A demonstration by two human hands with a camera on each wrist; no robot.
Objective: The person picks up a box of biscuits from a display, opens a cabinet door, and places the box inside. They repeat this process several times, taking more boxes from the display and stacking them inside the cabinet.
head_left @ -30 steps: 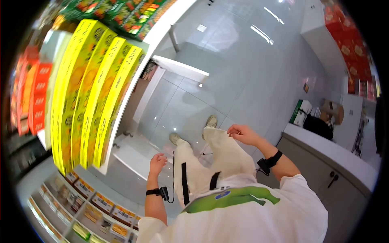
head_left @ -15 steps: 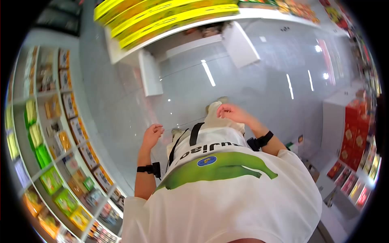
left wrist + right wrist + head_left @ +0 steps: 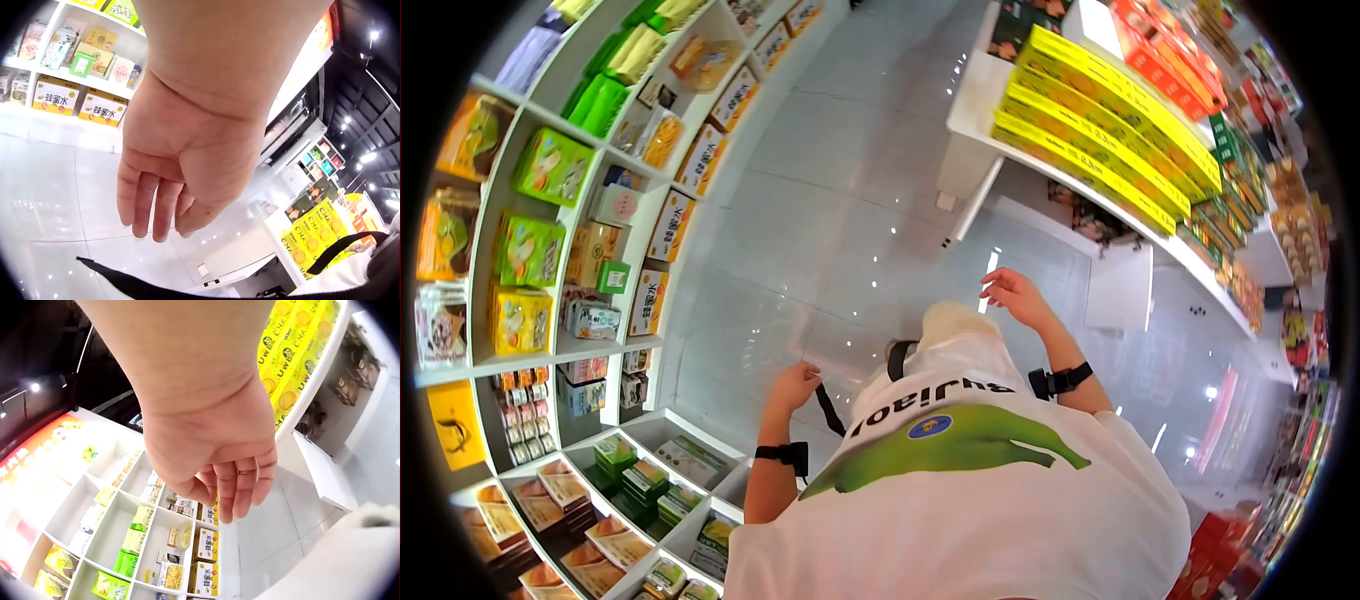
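My left hand (image 3: 794, 386) hangs at the person's left side above the tiled floor. The left wrist view shows its palm (image 3: 194, 150) with loosely bent fingers and nothing between them. Out in front on the right, my right hand (image 3: 1014, 294) is held over the floor near the counter's opened cabinet doors. Its fingers droop loosely in the right wrist view, with nothing in the palm (image 3: 219, 444). Yellow boxes (image 3: 1100, 130) are stacked on the white counter (image 3: 975, 100) beyond it. A black strap (image 3: 830, 408) dangles beside the left hand.
White shelving (image 3: 605, 160) full of packaged goods curves along the left side. White-and-orange boxes (image 3: 670, 226) line its outer edge. An open cabinet door (image 3: 1120, 288) juts from the counter. Red boxes (image 3: 1215, 550) stand at lower right. Grey tiled floor (image 3: 800, 210) runs between shelving and counter.
The head view has swung toward the left shelving, so the counter with yellow boxes now appears at upper right. Both hands stay loosely hanging and hold nothing throughout.
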